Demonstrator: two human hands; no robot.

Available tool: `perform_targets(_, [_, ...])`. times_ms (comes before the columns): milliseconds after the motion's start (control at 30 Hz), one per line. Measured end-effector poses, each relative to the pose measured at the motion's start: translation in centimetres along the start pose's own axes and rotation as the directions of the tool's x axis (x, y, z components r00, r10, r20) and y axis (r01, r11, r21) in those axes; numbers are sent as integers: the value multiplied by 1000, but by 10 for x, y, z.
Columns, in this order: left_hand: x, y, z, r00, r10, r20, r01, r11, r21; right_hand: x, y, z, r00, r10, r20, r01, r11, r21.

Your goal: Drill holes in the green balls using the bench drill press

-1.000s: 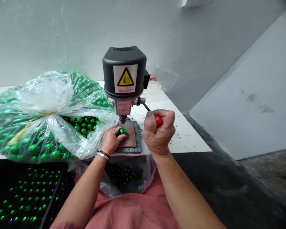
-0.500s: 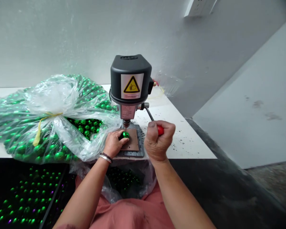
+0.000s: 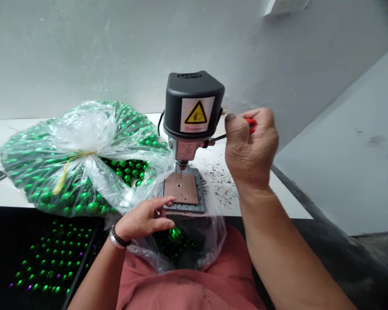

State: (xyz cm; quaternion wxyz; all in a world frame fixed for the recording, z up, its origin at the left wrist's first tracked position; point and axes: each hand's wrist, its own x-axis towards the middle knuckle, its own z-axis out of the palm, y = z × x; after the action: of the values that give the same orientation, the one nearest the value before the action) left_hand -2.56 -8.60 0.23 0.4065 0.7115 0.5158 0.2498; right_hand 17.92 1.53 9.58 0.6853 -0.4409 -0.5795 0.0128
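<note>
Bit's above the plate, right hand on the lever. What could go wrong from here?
The left hand is near the brown plate; fingers straying under the drill bit could be hurt if the right hand lowers it with the lever.
Loose clear plastic beside the drill base might snag if it reached a spinning bit.
The green ball below the left hand could miss the open bag.
</note>
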Motion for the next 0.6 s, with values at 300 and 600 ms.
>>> perform_targets(300, [56,-55,-79,790,-102,-605,413,818,401,-1,-1,-2,1000,-26,-9,26,999,-28])
perform_targets(600, [90,-88,-75,925,-262,-277,379,710,594,-9,-1,-4,997,-64,-39,63,998,-17])
